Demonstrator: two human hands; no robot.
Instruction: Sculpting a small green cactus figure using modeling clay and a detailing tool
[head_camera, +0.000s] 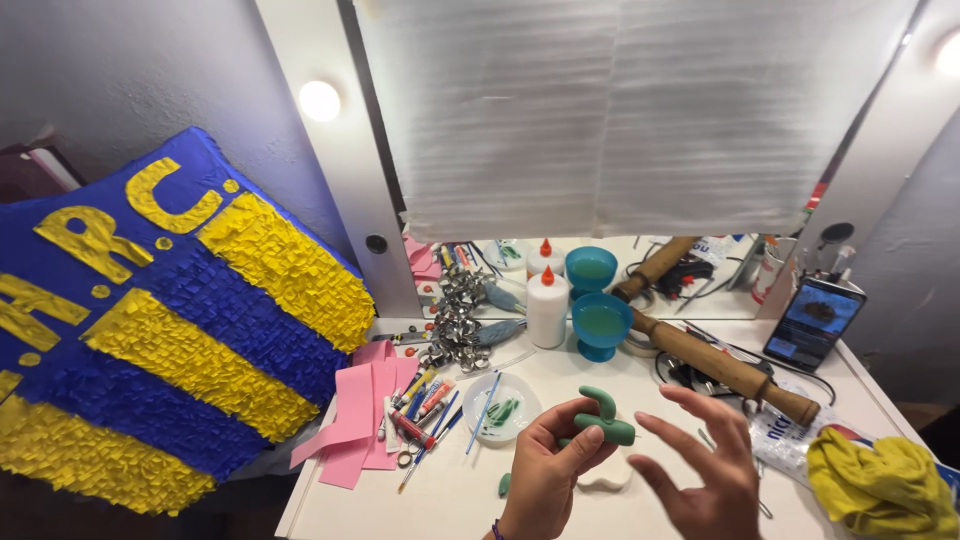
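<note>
Your left hand (548, 462) is closed around a green clay figure (603, 420), thumb and fingers pinching its lower end while a curved arm of the piece sticks up above your knuckles. The figure is held up over the front of the white table (455, 500), not resting on it. Your right hand (705, 468) is open beside it, fingers spread and gripping nothing, the fingertips just short of the clay. A small green clay lump (505, 485) lies on the table near your left wrist.

Look at the containers behind your hands. A blue footed cup (601, 324) stands near the mirror (620, 120) and holds a pale green liquid; its reflection shows just behind it. Just left of it stands a white glue bottle (547, 308) with a red tip, upright and capped. Closer to you, a shallow white dish (503, 408) carries green smears, and a blue-handled brush (483, 397) lies across its left edge.

Left of the dish you have a heap of tubes and pens (422, 405) lying on pink paper sheets (355, 412). A wooden rolling pin (722, 365) lies at a slant to your right, with a phone (813, 322) propped beyond it, screen lit. A yellow cloth (880, 478) sits crumpled at the right front corner. A blue and yellow fringed piñata (150, 330) leans at the far left.
</note>
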